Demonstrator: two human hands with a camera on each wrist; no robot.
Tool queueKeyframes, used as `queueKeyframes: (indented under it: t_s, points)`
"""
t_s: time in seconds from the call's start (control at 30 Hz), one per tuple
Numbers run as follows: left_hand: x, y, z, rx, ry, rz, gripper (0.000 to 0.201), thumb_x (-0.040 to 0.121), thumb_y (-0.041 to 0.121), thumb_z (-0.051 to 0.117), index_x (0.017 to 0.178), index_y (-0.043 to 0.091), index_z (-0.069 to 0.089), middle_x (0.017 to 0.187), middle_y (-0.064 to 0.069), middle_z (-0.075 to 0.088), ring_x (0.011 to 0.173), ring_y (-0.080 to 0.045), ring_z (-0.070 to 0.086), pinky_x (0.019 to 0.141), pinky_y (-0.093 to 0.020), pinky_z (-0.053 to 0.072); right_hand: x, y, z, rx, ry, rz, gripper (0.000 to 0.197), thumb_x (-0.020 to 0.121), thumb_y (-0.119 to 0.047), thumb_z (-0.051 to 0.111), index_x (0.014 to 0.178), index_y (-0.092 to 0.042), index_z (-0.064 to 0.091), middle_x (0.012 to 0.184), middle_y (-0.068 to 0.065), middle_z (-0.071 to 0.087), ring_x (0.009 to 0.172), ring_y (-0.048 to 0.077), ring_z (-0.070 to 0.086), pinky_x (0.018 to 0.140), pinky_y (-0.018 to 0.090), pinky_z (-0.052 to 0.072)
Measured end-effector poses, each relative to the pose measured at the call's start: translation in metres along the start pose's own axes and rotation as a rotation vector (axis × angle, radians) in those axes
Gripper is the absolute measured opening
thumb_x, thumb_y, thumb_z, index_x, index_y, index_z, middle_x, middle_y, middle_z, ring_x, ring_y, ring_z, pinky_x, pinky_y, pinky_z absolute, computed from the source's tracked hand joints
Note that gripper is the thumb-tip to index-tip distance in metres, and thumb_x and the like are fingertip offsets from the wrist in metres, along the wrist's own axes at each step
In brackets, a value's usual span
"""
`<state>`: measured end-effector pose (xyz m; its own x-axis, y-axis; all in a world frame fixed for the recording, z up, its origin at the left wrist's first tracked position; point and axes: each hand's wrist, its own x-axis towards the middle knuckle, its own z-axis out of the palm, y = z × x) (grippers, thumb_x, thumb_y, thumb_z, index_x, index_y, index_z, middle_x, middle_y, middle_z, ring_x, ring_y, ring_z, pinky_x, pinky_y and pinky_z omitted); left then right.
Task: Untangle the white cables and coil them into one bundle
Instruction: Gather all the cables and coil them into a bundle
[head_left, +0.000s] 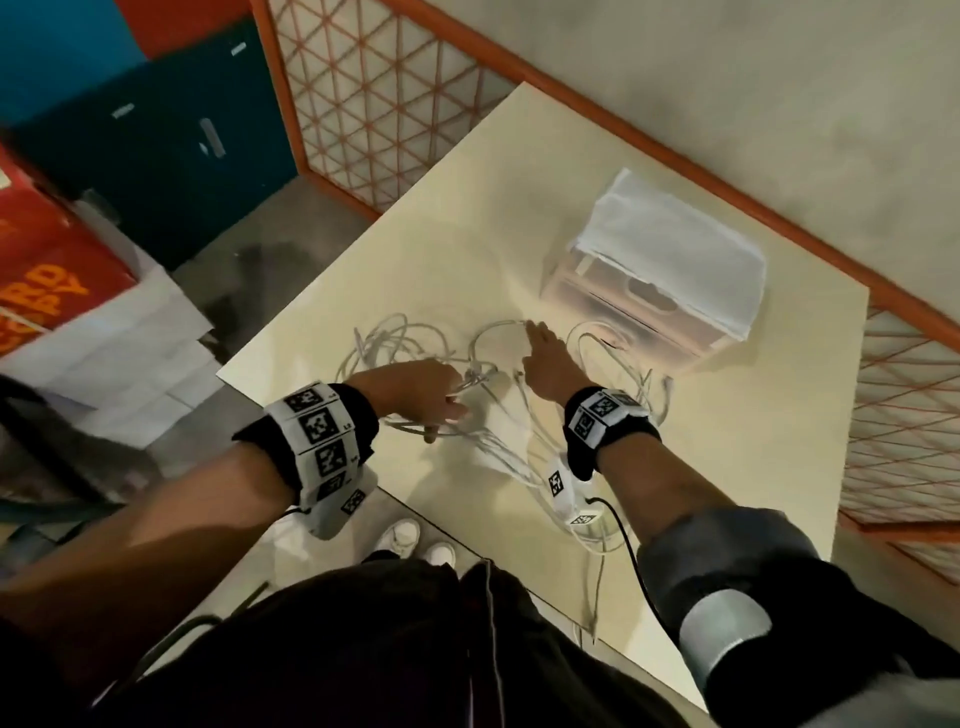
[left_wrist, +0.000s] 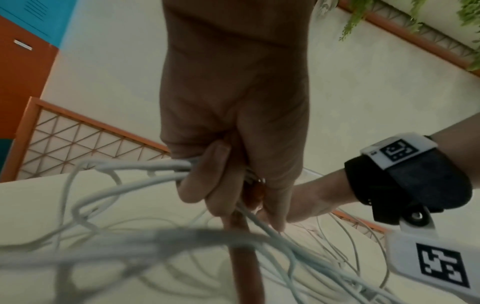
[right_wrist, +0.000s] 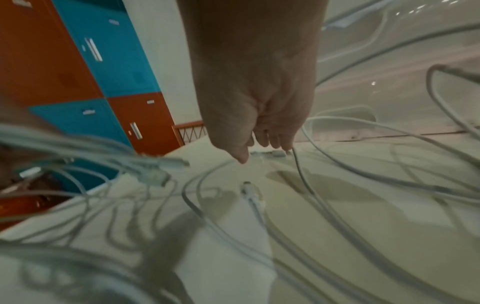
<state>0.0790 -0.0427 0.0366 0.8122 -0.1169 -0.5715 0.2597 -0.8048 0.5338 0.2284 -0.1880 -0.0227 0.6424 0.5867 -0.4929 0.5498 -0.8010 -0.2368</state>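
Observation:
Several white cables (head_left: 395, 338) lie tangled in loose loops on the cream table (head_left: 727, 467). My left hand (head_left: 436, 397) is near the table's left edge, and the left wrist view shows its fingers (left_wrist: 207, 185) curled round a bunch of cable strands (left_wrist: 124, 185). My right hand (head_left: 543, 345) reaches forward over the middle of the tangle with fingers stretched out. In the right wrist view its fingertips (right_wrist: 284, 145) touch a cable plug (right_wrist: 270, 153) lying on the table, and the thumb stands apart. Loose cable loops (right_wrist: 311, 205) spread all around it.
A clear plastic box (head_left: 660, 270) with white cloth on top stands just beyond my right hand. The table's left edge (head_left: 291, 338) drops to the floor. Orange lattice screens (head_left: 374, 93) stand behind and to the right. Stacked paper (head_left: 130, 364) lies to the left.

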Motion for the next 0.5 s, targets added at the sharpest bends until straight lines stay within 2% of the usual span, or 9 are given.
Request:
queueKeyframes:
  t_s: [0.07,0.17,0.2,0.27,0.33,0.4,0.5]
  points:
    - [0.0,-0.001,-0.002,-0.001,0.012,0.026,0.031,0.098,0.032,0.047,0.077,0.009,0.047,0.095,-0.008,0.074,0.075,-0.015,0.055,0.067,-0.025,0.035,0.005,0.004,0.008,-0.022,0.032,-0.006,0.064,0.097,-0.012,0.045,0.148,0.002,0.009,0.156,0.022,0.014,0.145,0.034,0.015,0.116,0.037,0.014]
    - [-0.003,-0.002,-0.008,-0.074,0.047,0.094,0.034,0.099,0.03,0.046,0.088,0.0,0.058,0.1,-0.004,0.073,0.081,-0.015,0.057,0.077,-0.025,0.042,0.005,0.007,0.013,-0.138,0.187,-0.006,0.058,0.093,-0.015,0.051,0.142,0.0,0.025,0.143,0.02,0.034,0.131,0.037,0.032,0.105,0.04,0.03]
    - [-0.004,-0.002,-0.01,-0.106,0.066,0.11,0.035,0.098,0.03,0.046,0.091,-0.002,0.06,0.098,-0.003,0.073,0.078,-0.012,0.056,0.077,-0.021,0.042,0.005,0.006,0.013,-0.157,0.226,0.009,0.054,0.093,-0.014,0.051,0.14,-0.001,0.029,0.14,0.02,0.036,0.129,0.037,0.034,0.105,0.041,0.031]
    - [-0.006,-0.001,-0.015,-0.17,0.092,0.121,0.035,0.098,0.031,0.048,0.088,-0.002,0.057,0.088,-0.001,0.074,0.072,-0.007,0.056,0.069,-0.013,0.038,0.005,0.007,0.014,-0.17,0.234,0.059,0.043,0.095,-0.016,0.046,0.134,0.0,0.035,0.136,0.02,0.041,0.127,0.037,0.037,0.103,0.042,0.031]
    - [-0.005,-0.002,-0.019,-0.219,0.117,0.121,0.033,0.097,0.033,0.05,0.079,0.006,0.051,0.073,0.0,0.072,0.066,-0.005,0.057,0.07,-0.02,0.039,0.007,0.012,0.017,-0.128,0.22,0.094,0.036,0.098,-0.019,0.041,0.127,0.003,0.039,0.131,0.023,0.048,0.125,0.038,0.04,0.1,0.043,0.034]
    - [-0.006,-0.004,-0.024,-0.259,0.171,0.12,0.035,0.096,0.037,0.051,0.072,0.012,0.046,0.062,0.003,0.061,0.055,-0.001,0.053,0.065,-0.025,0.04,0.007,0.017,0.019,-0.083,0.208,0.065,0.032,0.097,-0.015,0.041,0.122,0.005,0.043,0.126,0.025,0.052,0.12,0.04,0.045,0.096,0.041,0.035]
    - [-0.004,-0.004,-0.031,-0.385,0.28,0.116,0.037,0.095,0.039,0.051,0.072,0.015,0.036,0.065,0.002,0.04,0.059,-0.013,0.039,0.063,-0.029,0.033,0.005,0.021,0.011,0.241,0.281,-0.033,0.022,0.09,-0.004,0.047,0.11,0.002,0.054,0.113,0.024,0.055,0.101,0.033,0.054,0.085,0.038,0.039]
